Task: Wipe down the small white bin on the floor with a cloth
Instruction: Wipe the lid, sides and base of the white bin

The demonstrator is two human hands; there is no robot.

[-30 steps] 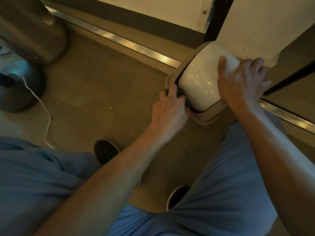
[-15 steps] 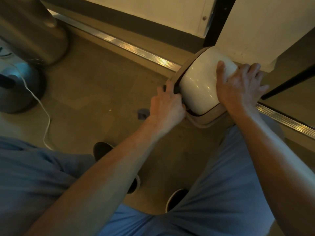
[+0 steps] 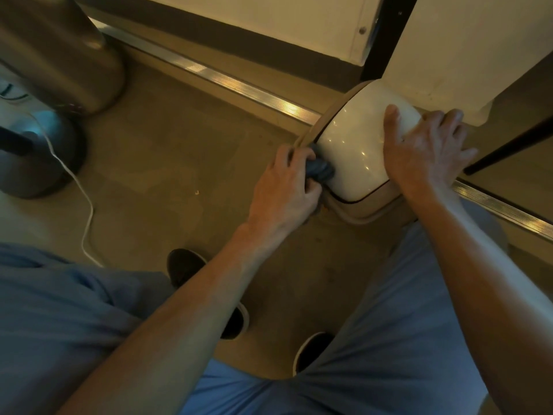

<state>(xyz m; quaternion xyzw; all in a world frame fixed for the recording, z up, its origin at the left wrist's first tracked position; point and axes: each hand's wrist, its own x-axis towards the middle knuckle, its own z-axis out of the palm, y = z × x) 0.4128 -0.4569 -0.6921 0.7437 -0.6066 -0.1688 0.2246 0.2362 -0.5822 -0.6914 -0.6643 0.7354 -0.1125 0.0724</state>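
The small white bin [image 3: 356, 145] stands on the floor against a metal door track, its glossy domed lid facing me and a tan rim around it. My left hand [image 3: 284, 187] is closed around a bunched dark blue cloth [image 3: 320, 170], pressing it against the lid's left edge where it meets the rim. My right hand [image 3: 428, 148] lies flat on the lid's right side, thumb across the top, fingers spread over the far edge.
A tall metal cylinder [image 3: 57, 49] and a round fan base [image 3: 36, 157] with a white cord [image 3: 80, 193] stand at the left. The metal floor track [image 3: 233, 82] runs diagonally behind the bin. My shoes [image 3: 191, 268] and blue-clad knees fill the foreground.
My left hand has slid a little down along the lid's left edge, and the blue cloth now shows between fingers and lid. My right hand stays on the lid.
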